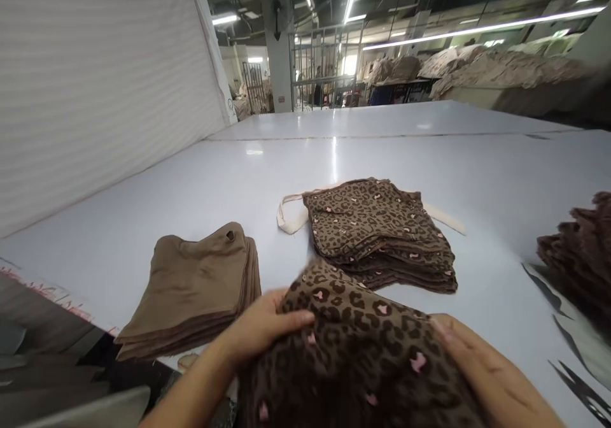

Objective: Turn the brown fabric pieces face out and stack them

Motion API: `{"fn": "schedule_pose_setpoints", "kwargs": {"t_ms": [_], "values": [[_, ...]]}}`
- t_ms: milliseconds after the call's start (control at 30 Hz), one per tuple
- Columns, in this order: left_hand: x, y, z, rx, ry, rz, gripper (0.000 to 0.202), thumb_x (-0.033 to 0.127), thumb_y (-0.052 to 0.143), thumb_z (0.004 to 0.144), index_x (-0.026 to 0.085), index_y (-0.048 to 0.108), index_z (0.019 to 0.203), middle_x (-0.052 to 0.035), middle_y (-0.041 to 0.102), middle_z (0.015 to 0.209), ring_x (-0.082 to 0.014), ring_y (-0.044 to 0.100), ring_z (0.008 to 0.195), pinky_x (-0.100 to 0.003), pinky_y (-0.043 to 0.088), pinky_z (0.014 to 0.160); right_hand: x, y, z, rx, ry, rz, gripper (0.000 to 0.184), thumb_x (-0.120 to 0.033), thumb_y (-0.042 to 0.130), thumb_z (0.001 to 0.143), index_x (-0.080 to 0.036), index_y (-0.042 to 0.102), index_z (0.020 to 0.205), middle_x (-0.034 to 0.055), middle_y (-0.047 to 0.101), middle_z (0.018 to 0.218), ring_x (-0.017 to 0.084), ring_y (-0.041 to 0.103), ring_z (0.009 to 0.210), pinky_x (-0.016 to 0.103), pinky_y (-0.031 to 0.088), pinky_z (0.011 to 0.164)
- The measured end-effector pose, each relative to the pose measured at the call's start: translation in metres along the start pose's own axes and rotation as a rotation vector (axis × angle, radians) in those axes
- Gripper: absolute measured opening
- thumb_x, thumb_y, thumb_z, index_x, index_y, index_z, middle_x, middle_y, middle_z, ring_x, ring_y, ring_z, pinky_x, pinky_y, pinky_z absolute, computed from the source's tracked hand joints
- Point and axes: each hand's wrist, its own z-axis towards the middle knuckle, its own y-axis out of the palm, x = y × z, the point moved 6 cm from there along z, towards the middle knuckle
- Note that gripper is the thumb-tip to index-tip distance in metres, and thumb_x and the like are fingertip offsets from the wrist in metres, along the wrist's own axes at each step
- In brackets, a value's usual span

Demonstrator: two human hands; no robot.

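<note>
Close in front of me, my left hand (267, 323) and my right hand (472, 351) hold a brown leopard-print fabric piece (363, 351) with pink spots by its two sides. The left thumb lies over the top of the cloth; the right fingers press its edge. Whether this is one layer or several I cannot tell. Just beyond it lies a stack of matching leopard-print pieces (367, 218), with a pale fabric strip (289, 221) passing under it. Left of my left hand sits a stack of plain brown fabric pieces (195, 281), with a small hole near its top corner.
The pieces rest on a wide white table (267, 167). Dark scissors or snips (582, 390) and a paper pattern (568, 320) lie at the right, near a dark brown fabric pile (582, 249). A white curtain-like sheet (105, 78) borders the left; fabric heaps (506, 71) stand behind.
</note>
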Motion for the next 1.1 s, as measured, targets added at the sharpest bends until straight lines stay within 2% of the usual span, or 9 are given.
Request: {"fn": "schedule_pose_setpoints", "kwargs": {"t_ms": [67, 167, 267, 367, 467, 667, 800, 967, 1100], "values": [[0.015, -0.029, -0.001, 0.320, 0.058, 0.513, 0.037, 0.035, 0.061, 0.076, 0.013, 0.059, 0.106, -0.0116, 0.064, 0.103, -0.0277, 0.059, 0.097, -0.044, 0.044, 0.090, 0.027, 0.016, 0.001, -0.125, 0.049, -0.110, 0.044, -0.058, 0.032, 0.088, -0.024, 0.058, 0.079, 0.0029, 0.067, 0.070, 0.022, 0.065, 0.069, 0.030, 0.054, 0.065], [0.025, -0.022, -0.003, 0.551, 0.215, 0.877, 0.045, 0.023, 0.057, 0.077, 0.015, 0.049, 0.120, -0.0150, 0.049, 0.127, -0.0313, 0.042, 0.119, -0.051, 0.029, 0.103, 0.053, 0.027, -0.001, -0.072, 0.133, -0.260, 0.040, -0.059, 0.038, 0.082, -0.025, 0.056, 0.090, 0.0033, 0.069, 0.078, 0.025, 0.066, 0.071, 0.035, 0.051, 0.063], [0.012, 0.024, 0.003, 0.411, 0.342, 0.968, 0.028, 0.022, 0.051, 0.083, 0.016, 0.054, 0.111, -0.0112, 0.058, 0.112, -0.0260, 0.052, 0.105, -0.044, 0.042, 0.093, 0.055, 0.025, -0.006, 0.036, 0.168, -0.377, 0.043, -0.060, 0.036, 0.082, -0.027, 0.049, 0.106, 0.0059, 0.066, 0.100, 0.028, 0.065, 0.081, 0.040, 0.048, 0.067], [-0.009, 0.064, 0.017, 0.226, 0.251, 0.955, 0.016, 0.024, 0.051, 0.084, 0.017, 0.057, 0.097, -0.0079, 0.062, 0.095, -0.0244, 0.057, 0.089, -0.040, 0.048, 0.080, 0.049, 0.024, -0.010, 0.031, 0.147, -0.423, 0.041, -0.059, 0.036, 0.081, -0.028, 0.051, 0.102, 0.0043, 0.063, 0.103, 0.027, 0.064, 0.084, 0.039, 0.047, 0.066], [-0.019, 0.084, 0.033, 0.220, 0.183, 1.032, 0.022, 0.025, 0.053, 0.084, 0.013, 0.057, 0.102, -0.0117, 0.061, 0.098, -0.0281, 0.056, 0.092, -0.046, 0.045, 0.083, 0.049, 0.029, -0.010, -0.011, 0.115, -0.456, 0.037, -0.058, 0.040, 0.079, -0.028, 0.055, 0.095, 0.0033, 0.061, 0.103, 0.026, 0.062, 0.086, 0.037, 0.047, 0.064], [-0.025, 0.089, 0.048, 0.255, 0.204, 1.033, 0.011, 0.013, 0.049, 0.081, 0.014, 0.058, 0.086, -0.0095, 0.063, 0.089, -0.0248, 0.057, 0.082, -0.040, 0.044, 0.075, 0.048, 0.037, -0.008, -0.006, 0.122, -0.492, 0.032, -0.054, 0.040, 0.080, -0.026, 0.055, 0.082, 0.0046, 0.058, 0.094, 0.027, 0.060, 0.078, 0.037, 0.041, 0.054], [-0.025, 0.081, 0.040, 0.289, 0.279, 0.924, 0.005, 0.015, 0.053, 0.082, 0.018, 0.055, 0.079, -0.0017, 0.062, 0.079, -0.0178, 0.056, 0.075, -0.030, 0.043, 0.067, 0.045, 0.037, -0.006, -0.023, 0.076, -0.389, 0.029, -0.051, 0.039, 0.081, -0.026, 0.053, 0.076, 0.0035, 0.058, 0.088, 0.023, 0.059, 0.076, 0.036, 0.045, 0.063], [-0.021, 0.077, 0.032, 0.341, 0.413, 0.755, 0.011, 0.013, 0.048, 0.083, 0.017, 0.054, 0.075, -0.0021, 0.061, 0.075, -0.0154, 0.055, 0.072, -0.026, 0.042, 0.065, 0.047, 0.037, -0.006, -0.001, 0.097, -0.261, 0.028, -0.051, 0.043, 0.079, -0.025, 0.052, 0.079, 0.0064, 0.063, 0.099, 0.023, 0.060, 0.075, 0.037, 0.046, 0.066], [-0.016, 0.076, 0.026, 0.351, 0.555, 0.620, 0.012, 0.014, 0.047, 0.084, 0.017, 0.056, 0.076, -0.0038, 0.061, 0.075, -0.0162, 0.054, 0.072, -0.028, 0.042, 0.066, 0.043, 0.041, -0.002, -0.118, 0.103, -0.102, 0.031, -0.053, 0.042, 0.083, -0.024, 0.052, 0.077, 0.0011, 0.064, 0.076, 0.018, 0.060, 0.063, 0.029, 0.050, 0.059]]}}
